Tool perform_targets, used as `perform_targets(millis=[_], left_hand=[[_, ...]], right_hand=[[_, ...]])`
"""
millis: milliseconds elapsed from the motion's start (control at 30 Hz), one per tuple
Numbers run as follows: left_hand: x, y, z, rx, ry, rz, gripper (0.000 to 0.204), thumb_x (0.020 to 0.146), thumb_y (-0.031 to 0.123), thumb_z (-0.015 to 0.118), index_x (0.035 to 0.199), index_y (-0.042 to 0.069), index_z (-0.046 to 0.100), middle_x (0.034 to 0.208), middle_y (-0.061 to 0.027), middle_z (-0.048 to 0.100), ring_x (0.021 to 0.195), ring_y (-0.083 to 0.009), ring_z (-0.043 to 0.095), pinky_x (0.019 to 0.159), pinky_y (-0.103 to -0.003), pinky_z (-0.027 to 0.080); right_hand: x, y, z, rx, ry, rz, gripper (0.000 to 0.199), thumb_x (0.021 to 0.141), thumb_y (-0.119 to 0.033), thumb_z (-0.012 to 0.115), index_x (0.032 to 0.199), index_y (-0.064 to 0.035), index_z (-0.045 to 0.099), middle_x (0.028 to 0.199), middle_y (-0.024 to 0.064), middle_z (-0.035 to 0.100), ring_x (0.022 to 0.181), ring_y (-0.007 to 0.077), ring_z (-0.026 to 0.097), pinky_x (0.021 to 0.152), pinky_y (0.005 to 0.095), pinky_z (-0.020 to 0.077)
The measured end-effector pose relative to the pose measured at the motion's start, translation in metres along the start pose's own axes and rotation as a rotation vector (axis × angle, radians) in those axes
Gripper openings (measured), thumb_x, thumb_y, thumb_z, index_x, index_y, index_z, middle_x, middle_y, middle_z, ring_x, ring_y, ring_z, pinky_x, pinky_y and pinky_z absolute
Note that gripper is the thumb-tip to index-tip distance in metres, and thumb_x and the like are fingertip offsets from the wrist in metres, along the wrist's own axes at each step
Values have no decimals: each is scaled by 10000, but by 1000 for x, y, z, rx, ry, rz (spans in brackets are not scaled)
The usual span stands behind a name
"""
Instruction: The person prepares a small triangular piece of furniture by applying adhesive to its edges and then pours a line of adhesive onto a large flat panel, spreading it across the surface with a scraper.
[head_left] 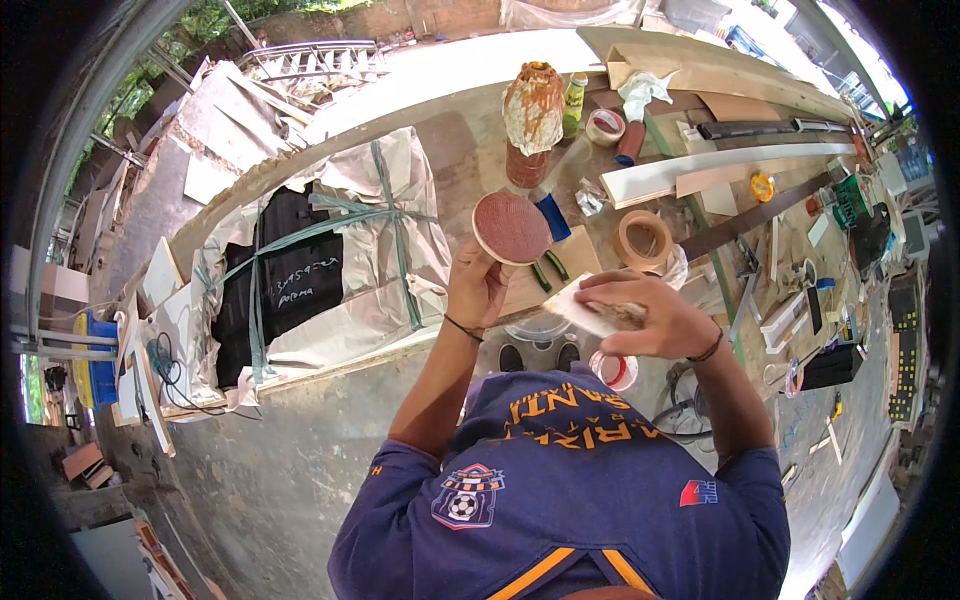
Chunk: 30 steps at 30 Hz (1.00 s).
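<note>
My left hand (478, 288) is closed on the lower edge of a round disc (511, 228) with a reddish-brown face and a pale rim, tilted up above the bench. To its right, my right hand (662, 315) grips a flat whitish piece (578, 306) with a brown-smudged surface; its exact kind is unclear. The two pieces are apart. Just beyond the hands lie pliers with green and black handles (550, 270) and a small blue piece (553, 217). A wide roll of tan tape (643, 240) sits to the right.
Behind the disc stands a tall reddish container (527, 165) with a stained, wrapped top. A paper-wrapped package tied with green strips (390, 270) lies at left. Long boards (720, 170) and a tape roll (605, 127) occupy the far right. Below the bench is a white-and-red bucket (614, 372).
</note>
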<state>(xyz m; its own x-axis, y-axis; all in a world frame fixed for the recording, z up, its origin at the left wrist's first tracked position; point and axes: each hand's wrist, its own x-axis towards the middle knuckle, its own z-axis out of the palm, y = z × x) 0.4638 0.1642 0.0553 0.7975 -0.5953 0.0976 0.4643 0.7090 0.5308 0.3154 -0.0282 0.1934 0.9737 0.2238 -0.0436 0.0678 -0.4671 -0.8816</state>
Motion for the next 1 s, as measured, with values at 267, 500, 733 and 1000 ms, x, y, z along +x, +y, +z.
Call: perform_targets(millis=[267, 500, 733, 1000], left_hand=[[-6, -22, -35, -563, -12, -207, 468, 915, 187, 557, 1322, 18, 400, 1279, -187, 513, 1086, -320, 586, 880, -427, 545], [-10, -39, -66, -522, 130, -318, 369, 960, 236, 438, 1273, 42, 461, 1211, -161, 555, 994, -281, 614, 795, -389, 558], [-6, -83, -91, 118, 582, -430, 289, 975, 279, 379, 1091, 107, 580, 989, -52, 639, 810, -187, 620, 698, -353, 524], [-8, -102, -114, 254, 761, -382, 259, 957, 299, 407, 1007, 126, 594, 775, -60, 660, 593, -181, 617, 564, -362, 526]], right_hand=[[-59, 49, -26, 950, 321, -54, 859, 698, -496, 686, 1349, -5, 416, 1345, 144, 484, 1212, 298, 484, 1042, 437, 359], [-78, 93, -18, 1360, 514, -264, 851, 752, -602, 565, 1406, -93, 369, 1389, 119, 446, 1232, 349, 456, 1023, 551, 349], [-78, 95, -16, 1422, 544, -278, 851, 756, -632, 542, 1411, -117, 369, 1396, 109, 439, 1245, 349, 443, 1019, 564, 345], [-92, 109, -21, 1476, 521, -328, 881, 765, -693, 498, 1432, -141, 335, 1428, 101, 401, 1265, 347, 422, 1031, 573, 324]])
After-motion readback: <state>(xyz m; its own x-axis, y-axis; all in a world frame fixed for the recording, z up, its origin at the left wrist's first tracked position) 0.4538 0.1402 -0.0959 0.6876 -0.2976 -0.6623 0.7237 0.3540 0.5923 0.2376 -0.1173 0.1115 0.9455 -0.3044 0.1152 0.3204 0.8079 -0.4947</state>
